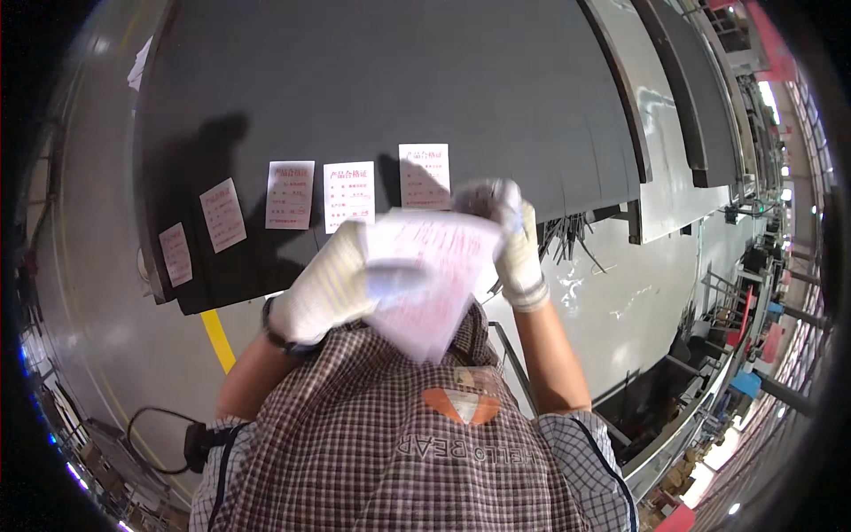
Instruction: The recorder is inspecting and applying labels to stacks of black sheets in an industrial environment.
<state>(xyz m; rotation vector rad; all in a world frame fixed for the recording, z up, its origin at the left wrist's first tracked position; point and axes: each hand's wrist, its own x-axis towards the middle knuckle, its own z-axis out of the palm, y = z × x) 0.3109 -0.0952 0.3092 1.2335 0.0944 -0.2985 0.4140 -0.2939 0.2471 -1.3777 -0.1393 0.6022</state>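
A fanned stack of white paper cards with red print is held in front of my chest, blurred by motion. My left hand, in a whitish knit glove, is closed on its left side, the thumb lying across the front. My right hand, gloved too with greyish fingertips, has its fingers curled at the stack's upper right corner; they are smeared and partly hidden. Just beyond my hands, several similar cards lie apart in a row on the black tabletop, one of them close to my left hand and another near my right.
The black table stretches away ahead, its near edge just past my hands. Dark strips like cable ties stick out at its near right corner. A second dark-topped bench stands to the right. Yellow tape marks the floor at left.
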